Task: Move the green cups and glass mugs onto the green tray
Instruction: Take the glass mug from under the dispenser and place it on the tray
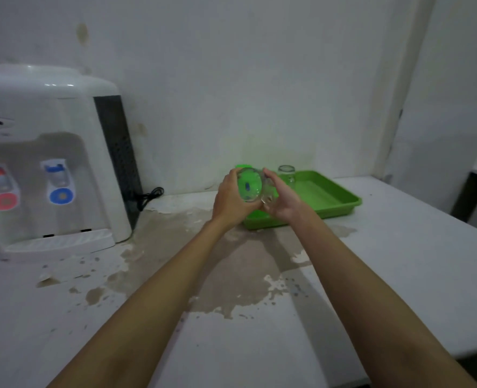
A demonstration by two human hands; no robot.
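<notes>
Both hands, left hand point(229, 198) and right hand point(283, 201), close around 1 clear glass mug point(250, 187), tilted on its side above the green tray's point(341, 204) near-left corner. 1 more glass mug point(287, 173) stands on the tray; 1 green cup point(243, 166) peeks behind.

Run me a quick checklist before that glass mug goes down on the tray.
1. Grip on the glass mug: ok, left hand and right hand both hold it.
2. Mug orientation: not ok, it is tilted on its side, mouth toward the camera.
3. Free space on the green tray: ok, the right part is bare.
4. Clearance from the second glass mug at the tray's back: ok, apart from the hands.
5. Green cup behind the hands: cannot tell, mostly hidden.
</notes>
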